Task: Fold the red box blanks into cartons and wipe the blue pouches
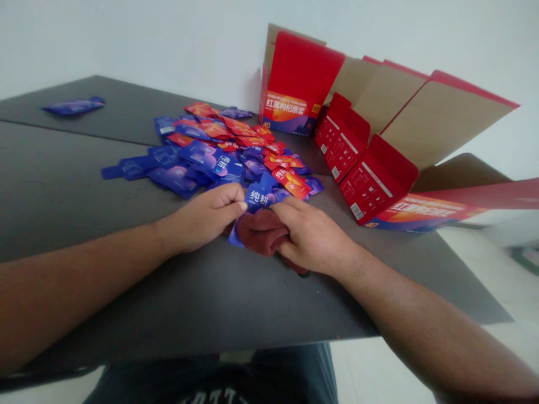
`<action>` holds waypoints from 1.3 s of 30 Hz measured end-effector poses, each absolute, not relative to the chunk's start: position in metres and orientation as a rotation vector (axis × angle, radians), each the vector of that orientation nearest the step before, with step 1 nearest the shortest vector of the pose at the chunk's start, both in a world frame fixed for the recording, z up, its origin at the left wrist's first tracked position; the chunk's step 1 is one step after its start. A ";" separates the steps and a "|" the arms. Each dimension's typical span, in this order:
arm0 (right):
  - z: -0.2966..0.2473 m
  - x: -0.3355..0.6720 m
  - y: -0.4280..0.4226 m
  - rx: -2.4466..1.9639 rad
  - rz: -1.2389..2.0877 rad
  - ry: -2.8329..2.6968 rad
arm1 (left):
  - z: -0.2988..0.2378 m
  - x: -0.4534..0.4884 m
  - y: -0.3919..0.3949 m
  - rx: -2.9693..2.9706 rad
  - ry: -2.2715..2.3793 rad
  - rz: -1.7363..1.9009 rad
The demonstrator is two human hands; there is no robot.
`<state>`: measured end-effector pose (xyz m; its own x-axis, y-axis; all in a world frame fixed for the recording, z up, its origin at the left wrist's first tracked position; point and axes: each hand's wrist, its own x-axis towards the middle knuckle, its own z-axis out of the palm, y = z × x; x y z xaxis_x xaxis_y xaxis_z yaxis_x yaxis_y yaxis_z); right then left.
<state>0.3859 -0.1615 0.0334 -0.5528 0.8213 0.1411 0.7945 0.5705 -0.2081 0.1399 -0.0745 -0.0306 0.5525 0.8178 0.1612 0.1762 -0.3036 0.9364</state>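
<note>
My left hand (214, 216) pinches the edge of a blue pouch (257, 196) with white lettering, between thumb and curled fingers. On the other side, my right hand (314, 235) is closed around a brown cloth (263, 231), which lies against the lower part of that pouch. The cloth covers much of the pouch, and a bit of blue shows below it on the left. Just beyond both hands spreads a heap of blue pouches (172, 178) and red-orange pouches (244, 129).
Open red cartons (301, 115) stand at the back and right of the dark table (189, 314), flaps raised. The nearest carton (379, 182) sits by the right edge. A lone blue pouch (76, 106) lies far left. A white wall closes off the back.
</note>
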 end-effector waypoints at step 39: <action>0.034 0.398 -0.148 -1.404 0.197 -2.456 | -0.016 0.142 -0.081 1.870 0.821 0.666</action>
